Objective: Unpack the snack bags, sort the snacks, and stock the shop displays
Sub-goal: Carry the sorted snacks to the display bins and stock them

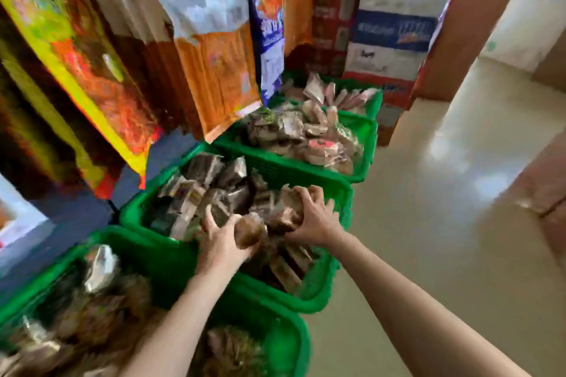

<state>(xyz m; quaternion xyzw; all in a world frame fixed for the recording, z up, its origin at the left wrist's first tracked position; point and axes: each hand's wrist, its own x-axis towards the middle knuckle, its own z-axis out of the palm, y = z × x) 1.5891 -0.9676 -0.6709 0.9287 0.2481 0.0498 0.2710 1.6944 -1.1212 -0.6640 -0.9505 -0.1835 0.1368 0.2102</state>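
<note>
A row of green plastic baskets runs along the left. Both my hands reach into the second basket [309, 176], which is heaped with small brown and dark snack packets [208, 190]. My left hand [222, 240] grips a brown clear-wrapped packet [249, 231] at the heap's near side. My right hand [317, 217] is closed over a bundle of brown packets [289, 208] just to its right. The picture is motion-blurred.
The nearest basket [284, 330] holds silver and brown packets. Two further baskets [367, 138] hold brown and pink packets. Large colourful snack bags [220, 70] hang above the baskets. Printed cartons [395, 30] stand at the back. Shiny beige floor [444, 223] lies to the right.
</note>
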